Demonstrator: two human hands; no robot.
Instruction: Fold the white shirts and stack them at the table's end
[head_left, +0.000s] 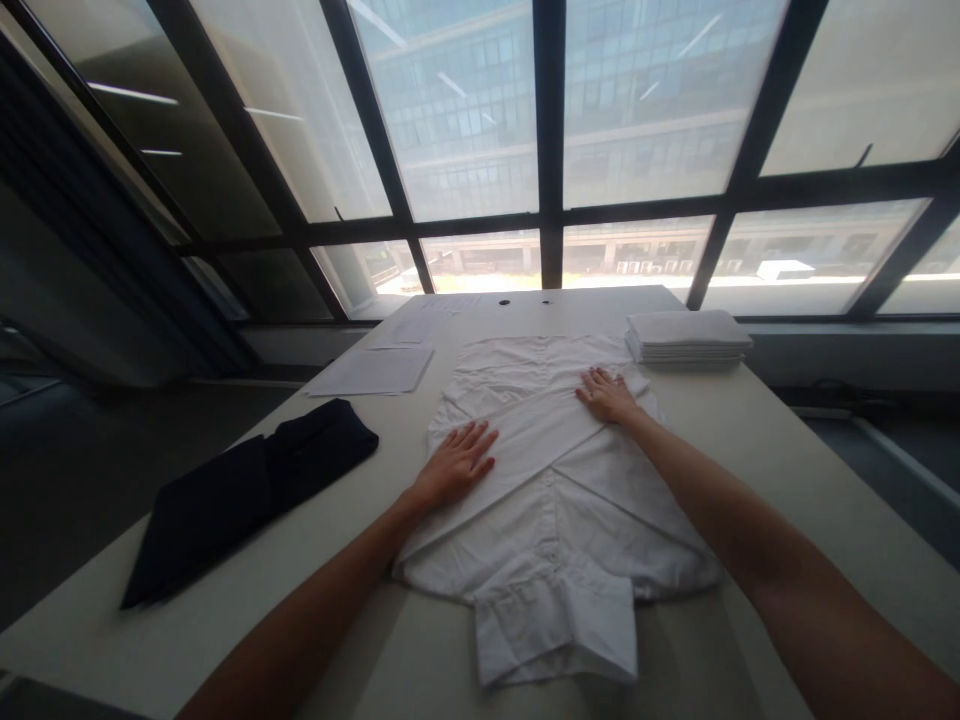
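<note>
A white button-up shirt [555,500] lies spread on the table with its collar [540,640] toward me. One sleeve [536,425] is laid slantwise across the body, and a row of small buttons runs down from the middle to the collar. My left hand [456,465] rests flat on the left part of that sleeve, fingers stretched out. Farther up on the right, my right hand [606,396] presses flat on the shirt near the sleeve's upper end, its fingers spread. Neither hand grasps anything.
A folded dark navy garment [247,495] lies on the white table [750,470] at left. Behind it are sheets of paper [375,370]. A stack of folded white cloth [688,338] sits at back right. Large framed windows [450,120] rise beyond the table's far edge.
</note>
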